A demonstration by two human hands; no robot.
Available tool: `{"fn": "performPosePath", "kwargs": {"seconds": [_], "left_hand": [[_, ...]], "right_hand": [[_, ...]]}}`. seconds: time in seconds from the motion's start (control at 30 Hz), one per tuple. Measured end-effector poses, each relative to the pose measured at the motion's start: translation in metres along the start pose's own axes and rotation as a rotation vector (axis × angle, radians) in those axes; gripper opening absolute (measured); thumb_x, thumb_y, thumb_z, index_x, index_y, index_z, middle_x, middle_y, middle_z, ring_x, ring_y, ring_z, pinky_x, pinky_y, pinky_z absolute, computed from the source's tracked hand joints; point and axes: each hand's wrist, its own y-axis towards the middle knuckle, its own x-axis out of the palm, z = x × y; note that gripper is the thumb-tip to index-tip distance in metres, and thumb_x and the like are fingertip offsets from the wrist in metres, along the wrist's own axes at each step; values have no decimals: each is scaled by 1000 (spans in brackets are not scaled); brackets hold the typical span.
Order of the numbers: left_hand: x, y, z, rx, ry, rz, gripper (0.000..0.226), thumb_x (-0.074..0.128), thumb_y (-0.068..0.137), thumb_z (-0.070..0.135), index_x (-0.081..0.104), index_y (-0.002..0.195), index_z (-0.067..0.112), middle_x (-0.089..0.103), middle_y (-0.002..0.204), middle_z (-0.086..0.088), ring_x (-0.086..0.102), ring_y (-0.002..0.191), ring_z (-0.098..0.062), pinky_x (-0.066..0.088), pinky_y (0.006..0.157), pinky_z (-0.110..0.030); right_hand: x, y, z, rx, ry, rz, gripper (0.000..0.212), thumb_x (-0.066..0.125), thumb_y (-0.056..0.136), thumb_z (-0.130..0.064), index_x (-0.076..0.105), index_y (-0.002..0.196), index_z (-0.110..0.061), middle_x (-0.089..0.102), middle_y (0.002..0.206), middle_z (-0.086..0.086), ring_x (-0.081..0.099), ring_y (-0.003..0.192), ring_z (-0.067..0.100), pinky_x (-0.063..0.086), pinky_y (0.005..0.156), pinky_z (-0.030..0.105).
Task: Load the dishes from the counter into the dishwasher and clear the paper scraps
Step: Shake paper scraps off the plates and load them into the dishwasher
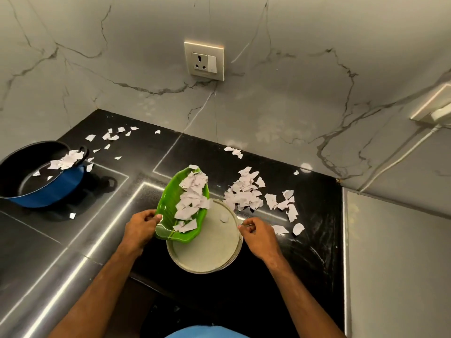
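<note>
My left hand (141, 228) grips the near left rim of a green leaf-shaped plate (168, 206), which is tilted down to the right. White paper scraps (191, 198) lie piled in it and slide toward its lower edge. Beneath that edge is a round steel plate (207, 250), and my right hand (257, 234) pinches its right rim. One scrap (224, 217) lies in the steel plate. More paper scraps (246, 191) are strewn on the black counter (305, 240) to the right.
A blue pot (41, 176) with scraps inside stands at the far left, with loose scraps (109, 137) behind it. A wall socket (204, 61) is on the marble backsplash. A plug and cable (436, 118) sit at the right. A steel surface (395, 264) adjoins the counter's right side.
</note>
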Motion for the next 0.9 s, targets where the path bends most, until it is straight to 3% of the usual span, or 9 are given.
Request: {"fn": "performPosePath", "kwargs": {"seconds": [0.1, 0.2, 0.33, 0.5, 0.67, 0.73, 0.8, 0.9], "left_hand": [[-13, -5, -5, -33, -43, 56, 14, 65, 97, 7, 72, 90, 16, 72, 62, 10, 65, 51, 0, 56, 58, -22], [-22, -3, -14, -98, -78, 98, 9, 63, 99, 6, 70, 100, 11, 69, 55, 11, 63, 47, -1, 53, 51, -20], [-34, -5, -23, -162, -66, 122, 19, 62, 100, 7, 71, 116, 1, 70, 76, 1, 65, 65, -15, 51, 60, -27], [-46, -4, -29, -219, -38, 163, 21, 61, 100, 7, 69, 118, -1, 69, 83, -6, 63, 65, -15, 51, 45, -16], [-51, 4, -40, -252, -13, 177, 24, 64, 98, 10, 70, 119, -1, 70, 93, -10, 64, 72, -21, 54, 77, -33], [-52, 6, -41, -256, -15, 163, 26, 65, 98, 10, 69, 122, 0, 70, 95, -10, 65, 76, -23, 55, 81, -35], [-52, 5, -39, -250, 7, 158, 27, 66, 98, 13, 69, 122, 2, 70, 94, -9, 65, 74, -22, 56, 75, -34], [-51, 1, -35, -204, 168, 168, 22, 67, 98, 19, 74, 112, 5, 68, 87, -9, 57, 63, -17, 43, 61, -29]], "right_hand": [[16, -1, -9, -14, -108, -11, 31, 72, 93, -44, 61, 113, -23, 65, 104, -7, 63, 93, 12, 44, 68, 23], [25, 2, -12, 8, -165, 22, 29, 74, 92, -35, 59, 114, -24, 61, 108, -6, 62, 97, 14, 46, 68, 25], [21, 10, -9, 56, -185, 20, 19, 71, 94, -24, 60, 109, -21, 64, 107, -3, 62, 93, 13, 39, 57, 19], [6, 14, 3, 122, -149, 55, 16, 72, 90, -26, 59, 99, -22, 63, 98, -6, 62, 93, 16, 53, 78, 35], [-15, 13, 14, 166, -32, 83, 13, 73, 90, -24, 63, 98, -20, 70, 93, -4, 66, 86, 14, 56, 78, 36], [-21, 11, 17, 167, 50, 83, 13, 73, 89, -21, 65, 99, -18, 73, 92, -3, 68, 86, 14, 58, 80, 37], [-27, 7, 18, 173, 142, 81, 17, 74, 87, -20, 67, 102, -18, 75, 93, -4, 71, 87, 13, 60, 83, 39], [-31, -3, 11, 146, 262, 105, 23, 75, 88, -21, 66, 108, -17, 76, 99, -1, 73, 89, 13, 62, 81, 38]]}}
